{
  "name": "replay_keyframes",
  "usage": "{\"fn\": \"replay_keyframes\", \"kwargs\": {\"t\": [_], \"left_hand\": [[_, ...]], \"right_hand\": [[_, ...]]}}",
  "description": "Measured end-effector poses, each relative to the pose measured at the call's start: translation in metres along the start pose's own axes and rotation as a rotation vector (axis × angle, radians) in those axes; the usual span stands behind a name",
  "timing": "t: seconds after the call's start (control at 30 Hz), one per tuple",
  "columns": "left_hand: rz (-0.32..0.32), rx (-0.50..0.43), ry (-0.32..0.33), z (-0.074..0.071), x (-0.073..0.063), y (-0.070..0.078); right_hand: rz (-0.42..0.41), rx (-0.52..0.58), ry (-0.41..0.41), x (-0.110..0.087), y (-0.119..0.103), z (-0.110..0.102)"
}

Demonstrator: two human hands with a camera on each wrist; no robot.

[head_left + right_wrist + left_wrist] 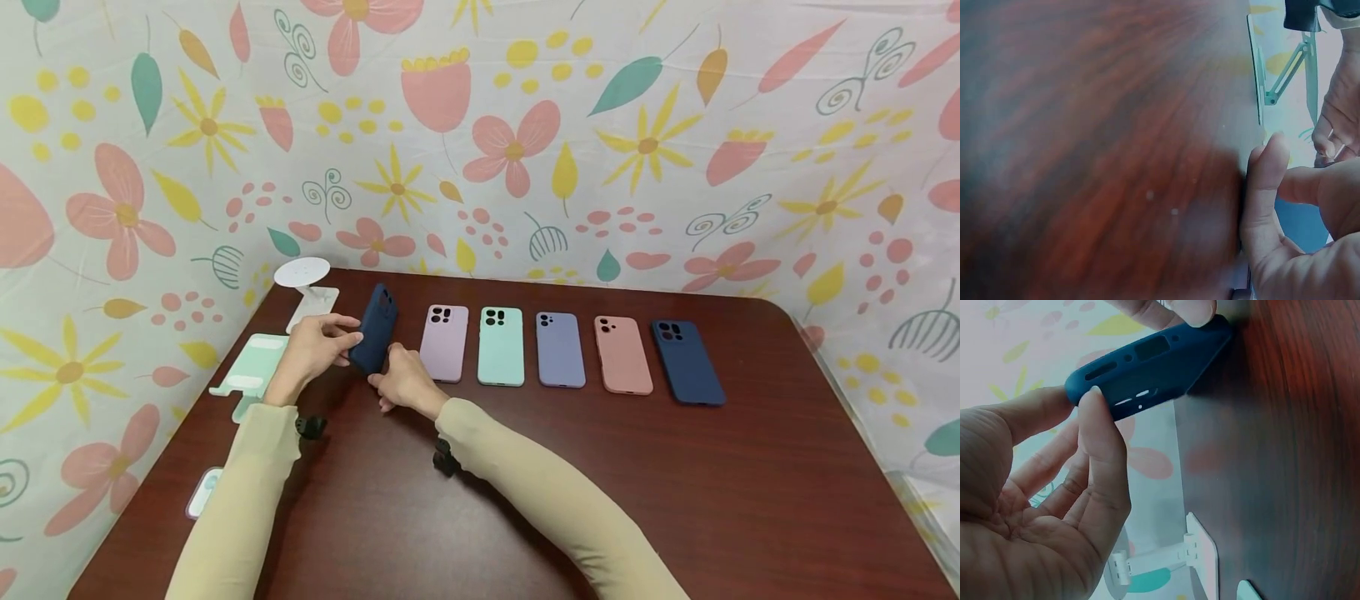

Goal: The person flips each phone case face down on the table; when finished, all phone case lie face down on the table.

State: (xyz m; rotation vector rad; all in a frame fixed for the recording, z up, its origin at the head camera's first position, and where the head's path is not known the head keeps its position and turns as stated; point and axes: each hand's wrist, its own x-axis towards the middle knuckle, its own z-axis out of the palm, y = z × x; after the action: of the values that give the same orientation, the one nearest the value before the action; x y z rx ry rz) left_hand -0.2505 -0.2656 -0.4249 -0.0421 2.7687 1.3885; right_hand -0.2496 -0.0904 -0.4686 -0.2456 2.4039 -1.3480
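Note:
A dark blue phone case [375, 329] stands tilted up off the table at the left end of a row of cases. My left hand [311, 350] pinches its left edge between thumb and fingers. At its lower right corner my right hand [408, 381] grips it low, close to the tabletop. The left wrist view shows the case [1147, 369] edge-on, with port cutouts along its rim and the right thumb [1194, 309] on the far corner. In the right wrist view the case [1300, 225] is mostly hidden behind the right hand [1272, 219].
To the right lie lilac [444, 346], mint [501, 348], periwinkle [560, 350], pink [624, 357] and navy [690, 365] cases. A white stand [302, 275] and mint stand [255, 362] are at left. The left sleeve partly covers a small white purple-rimmed item [202, 493].

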Motion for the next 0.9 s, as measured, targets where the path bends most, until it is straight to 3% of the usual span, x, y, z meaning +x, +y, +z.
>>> {"fn": "replay_keyframes", "kwargs": {"t": [0.43,0.9], "left_hand": [[-0.008,0.094,-0.017,-0.001,-0.001,-0.002],[-0.054,0.178,-0.120,0.001,0.003,-0.014]], "right_hand": [[0.028,-0.071,0.000,0.001,0.001,-0.002],[0.081,-0.011,-0.024,0.009,0.008,-0.002]]}}
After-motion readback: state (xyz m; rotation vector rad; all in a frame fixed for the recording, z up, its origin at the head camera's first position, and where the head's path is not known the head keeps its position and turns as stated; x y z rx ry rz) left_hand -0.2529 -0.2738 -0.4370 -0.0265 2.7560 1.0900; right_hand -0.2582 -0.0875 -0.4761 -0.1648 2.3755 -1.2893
